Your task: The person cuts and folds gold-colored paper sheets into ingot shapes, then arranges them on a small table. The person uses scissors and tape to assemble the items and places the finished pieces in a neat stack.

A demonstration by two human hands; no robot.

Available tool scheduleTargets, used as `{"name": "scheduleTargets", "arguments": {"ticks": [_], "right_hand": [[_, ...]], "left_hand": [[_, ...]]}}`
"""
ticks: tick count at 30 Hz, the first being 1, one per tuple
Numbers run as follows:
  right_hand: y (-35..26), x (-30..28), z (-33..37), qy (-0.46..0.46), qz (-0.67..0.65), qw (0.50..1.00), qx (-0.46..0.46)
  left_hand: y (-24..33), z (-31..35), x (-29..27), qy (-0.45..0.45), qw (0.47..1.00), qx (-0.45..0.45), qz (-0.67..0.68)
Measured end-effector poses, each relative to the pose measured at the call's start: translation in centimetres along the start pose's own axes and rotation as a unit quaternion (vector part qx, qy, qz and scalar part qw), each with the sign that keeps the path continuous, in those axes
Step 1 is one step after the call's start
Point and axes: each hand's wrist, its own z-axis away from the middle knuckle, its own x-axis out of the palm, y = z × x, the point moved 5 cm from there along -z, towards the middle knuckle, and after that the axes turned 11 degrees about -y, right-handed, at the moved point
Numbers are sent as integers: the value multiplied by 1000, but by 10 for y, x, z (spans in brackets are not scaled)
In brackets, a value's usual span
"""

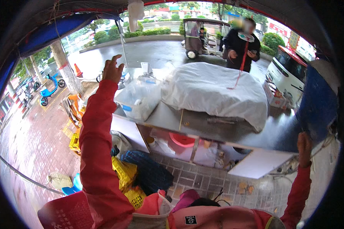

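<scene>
My left hand is raised at the end of an outstretched arm, its fingers apart and bent, with nothing seen in them. Below and beside it on the counter sits a clear plastic tub with blue clips, under thin plastic. My right hand is low at the right, by the counter's end. Its fingers are closed together just under the lower edge of a blue tarp; what they hold, if anything, is hidden. A white cloth cover drapes a large bulky shape on the counter, with a red cord hanging over it.
A person in dark clothes stands beyond the counter. Behind are a three-wheeled vehicle and a white van. Under the counter is a red basin. Yellow crates and a dark blue bundle lie near my feet.
</scene>
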Motion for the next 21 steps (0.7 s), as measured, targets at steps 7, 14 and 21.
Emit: {"name": "scheduleTargets", "arguments": {"ticks": [7,14,21], "right_hand": [[-16,135,-108,-103,61,993,16],[21,170,-157,-10,79,982,172],[1,208,-201,13,153,969,196]], "left_hand": [[-24,-186,104,-7,994,79,-73],[-60,-404,221,62,988,47,-132],[-72,-539,245,112,971,-94,-189]]}}
